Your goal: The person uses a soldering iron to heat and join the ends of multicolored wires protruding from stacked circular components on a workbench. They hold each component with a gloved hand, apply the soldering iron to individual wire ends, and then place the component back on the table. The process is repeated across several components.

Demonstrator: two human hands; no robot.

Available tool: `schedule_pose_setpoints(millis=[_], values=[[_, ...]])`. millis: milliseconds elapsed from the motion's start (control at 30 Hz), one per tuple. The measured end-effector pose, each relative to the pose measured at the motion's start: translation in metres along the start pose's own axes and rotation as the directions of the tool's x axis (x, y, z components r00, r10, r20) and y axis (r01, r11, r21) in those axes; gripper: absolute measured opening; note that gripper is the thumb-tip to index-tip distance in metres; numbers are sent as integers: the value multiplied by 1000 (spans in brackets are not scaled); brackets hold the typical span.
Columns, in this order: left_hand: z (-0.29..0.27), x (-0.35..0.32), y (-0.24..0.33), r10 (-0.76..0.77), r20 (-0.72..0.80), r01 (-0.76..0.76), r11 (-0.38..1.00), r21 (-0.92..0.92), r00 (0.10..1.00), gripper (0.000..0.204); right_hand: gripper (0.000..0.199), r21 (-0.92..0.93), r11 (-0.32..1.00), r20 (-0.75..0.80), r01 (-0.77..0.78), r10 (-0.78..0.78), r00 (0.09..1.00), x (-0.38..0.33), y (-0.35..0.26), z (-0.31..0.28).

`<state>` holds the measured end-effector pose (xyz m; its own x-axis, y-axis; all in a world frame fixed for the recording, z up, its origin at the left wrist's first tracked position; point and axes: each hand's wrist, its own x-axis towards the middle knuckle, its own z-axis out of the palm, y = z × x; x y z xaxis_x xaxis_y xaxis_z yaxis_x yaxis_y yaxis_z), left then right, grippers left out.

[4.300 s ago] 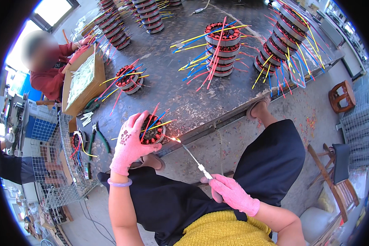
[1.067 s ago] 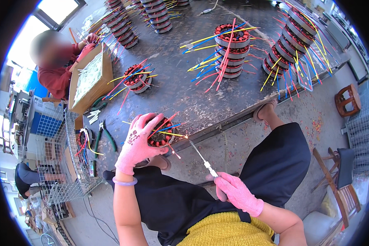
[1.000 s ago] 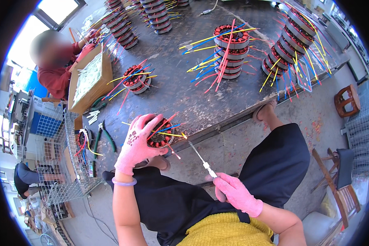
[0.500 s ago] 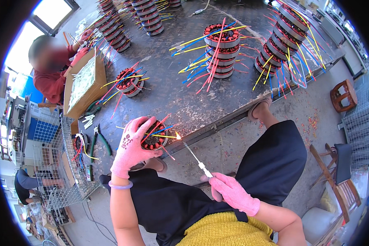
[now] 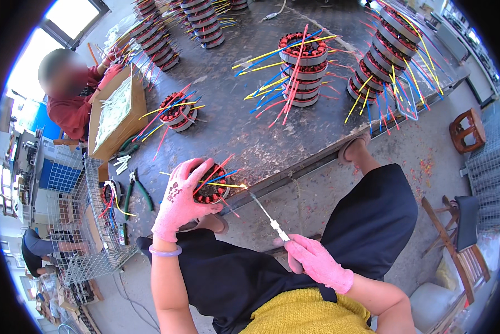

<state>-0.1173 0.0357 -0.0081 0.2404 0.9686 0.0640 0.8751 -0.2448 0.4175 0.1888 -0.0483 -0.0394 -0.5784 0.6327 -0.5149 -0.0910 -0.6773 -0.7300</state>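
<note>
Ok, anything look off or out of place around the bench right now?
Small coloured scraps litter the floor beside the bench. A foot in a sandal is propped against the bench edge. Otherwise the left hand steadies the wound coil and the right hand holds the thin tool normally.

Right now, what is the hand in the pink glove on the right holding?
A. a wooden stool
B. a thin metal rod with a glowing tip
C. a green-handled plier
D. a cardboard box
B: the right hand grips a thin rod whose tip glows at the coil that the left hand steadies on the table.
</note>
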Motion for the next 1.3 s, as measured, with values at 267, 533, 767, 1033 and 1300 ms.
schedule_pose_setpoints(millis=[267, 533, 767, 1033, 1300], values=[[-1, 0, 1, -1, 3, 1, 1000, 2, 1000, 96, 36, -66, 998, -3, 21, -21, 1000, 2, 0, 0], [-1, 1, 2, 12, 1, -12, 1000, 18, 1000, 96, 37, -73, 996, 7, 53, -52, 999, 3, 8, -5], [0, 2, 3, 7, -1, -7, 1000, 26, 1000, 95, 37, -71, 996, -2, 46, -46, 999, 3, 4, -3], [0, 2, 3, 9, -2, -8, 1000, 16, 1000, 95, 37, -84, 995, 2, 46, -46, 999, 2, 5, -4], [0, 1, 2, 19, -11, -19, 999, 25, 1000, 95, 37, -76, 996, 4, 43, -42, 999, 3, 5, -5]])
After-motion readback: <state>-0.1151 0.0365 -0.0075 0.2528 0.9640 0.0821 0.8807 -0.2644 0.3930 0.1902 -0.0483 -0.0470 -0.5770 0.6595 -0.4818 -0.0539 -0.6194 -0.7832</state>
